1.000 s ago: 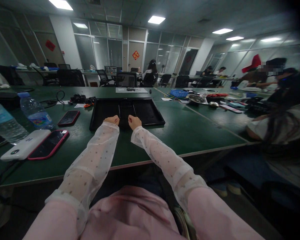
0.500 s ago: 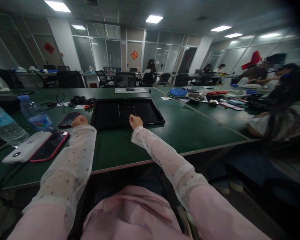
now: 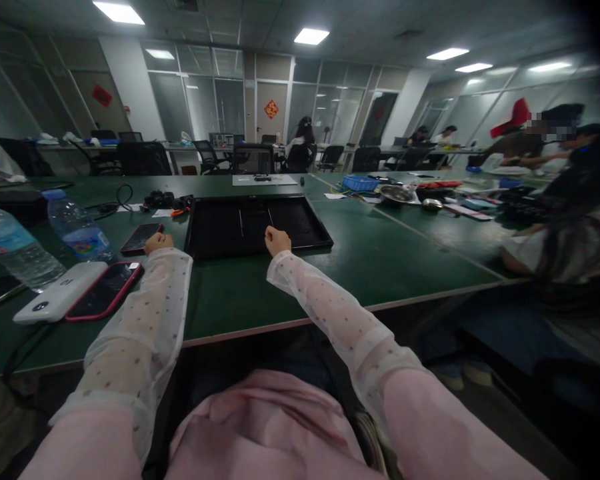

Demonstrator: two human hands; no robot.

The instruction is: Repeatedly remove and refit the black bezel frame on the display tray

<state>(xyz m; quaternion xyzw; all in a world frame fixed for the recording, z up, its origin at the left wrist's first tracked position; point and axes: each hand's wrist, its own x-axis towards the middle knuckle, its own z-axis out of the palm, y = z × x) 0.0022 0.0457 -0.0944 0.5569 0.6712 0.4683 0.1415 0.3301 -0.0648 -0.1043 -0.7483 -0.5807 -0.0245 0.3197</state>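
My left hand (image 3: 159, 243) is closed in a fist, with nothing showing in it. It rests on the green table beside a dark phone (image 3: 143, 238), just left of a shallow black tray (image 3: 213, 230). My right hand (image 3: 278, 241), also a closed fist, is over the tray's near edge, with no object visible in its fingers. Inside the tray, one thin pale strip (image 3: 241, 223) stands out against the black floor. A second thin strip (image 3: 269, 215) runs just beyond my right hand.
Two water bottles (image 3: 77, 230), a white device (image 3: 60, 293) and a red-cased phone (image 3: 105, 291) are at the left. Cables and an orange-and-black item (image 3: 183, 207) lie behind. A blue basket (image 3: 359, 183) and metal bowl (image 3: 397, 193) stand right, near a seated person (image 3: 555, 260).
The view has shifted slightly, so the whole scene sits a little farther right. Both hands stay closed in nearly the same places.
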